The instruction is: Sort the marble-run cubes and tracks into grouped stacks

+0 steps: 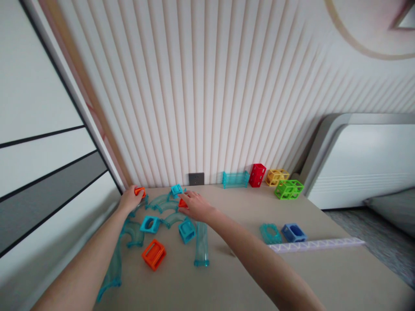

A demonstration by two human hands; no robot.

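Head view, looking forward and down across a beige floor (pixel 227 276) toward a ribbed wall (pixel 207 108).

Left hand (pixel 129 199): reaching far left to the wall's foot, fingers closed around a small orange block (pixel 140 191); block pinched at its near end, apparently seated on the end of a clear teal curved track (pixel 158 201), likely steadied there.

Right hand (pixel 197 206): palm down, fingers curled over a second orange piece (pixel 182 203), only a corner showing; grip pressing or holding it, exact closure hard to tell. Small teal block (pixel 177 189) just beyond the fingertips.

Between and below the hands: teal square frame (pixel 150 224), another teal frame (pixel 187 230), curved track piece (pixel 134 233), all lying loose within easy reach. Orange open cube (pixel 154 254) nearer, tilted on an edge. Straight clear tube (pixel 201 244) lying lengthwise toward the viewer. Long curved chute (pixel 112 270) along the left forearm.

Well apart, right: flat teal piece (pixel 270 233) touching a blue block (pixel 293 232); white lattice strip (pixel 316 245) flat behind them.

Against the wall, set aside in a row: teal rack (pixel 235 179), red crate (pixel 257 175), yellow cage (pixel 276 176), green cage (pixel 288 189). Dark wall socket (pixel 196 178) at the base. Bed frame (pixel 356 164) at right.
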